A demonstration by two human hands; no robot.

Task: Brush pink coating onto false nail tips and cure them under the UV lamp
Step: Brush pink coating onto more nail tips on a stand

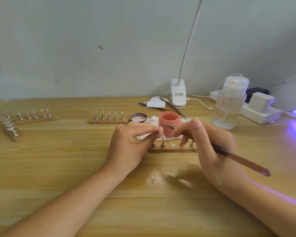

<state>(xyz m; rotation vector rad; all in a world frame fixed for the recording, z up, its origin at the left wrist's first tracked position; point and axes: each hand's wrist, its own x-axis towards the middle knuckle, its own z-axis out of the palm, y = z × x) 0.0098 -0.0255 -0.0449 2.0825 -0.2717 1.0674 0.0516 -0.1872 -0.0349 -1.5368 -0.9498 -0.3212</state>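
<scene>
Far left on the desk (pixel 58 168) sit wooden strips (pixel 36 119) of clear nail tips on metal pegs; they look uncoated, though they are too small and blurred for you to be sure. A second short strip (pixel 108 120) beside the jar lid (pixel 138 117) carries five more tips, their colour equally hard to read.

Your left hand (pixel 132 146) has thumb and forefinger pinched round one nail tip (pixel 161 132), held just above the near strip (pixel 173 148). That tip looks pink already, so you seem to be in the brushing step, coating one piece at a time. Whether its peg is attached you cannot tell; your fingers cover it.

Behind your hands stands the open pink jar (pixel 168 123) on a white wipe.

Your right hand (pixel 210 147) grips the brush (pixel 237 158) like a pen, the bristle end pointing at the held tip, close to it; contact is not clear. Part of the near strip is hidden behind this hand.

Next you probably need a light, even stroke along the tip, then to seat it back on a free spot of the strip without smearing.

At the far right, the UV lamp (pixel 292 98) is cut off by the frame edge; only its white shell and violet glow show, so its opening is unseen.
</scene>
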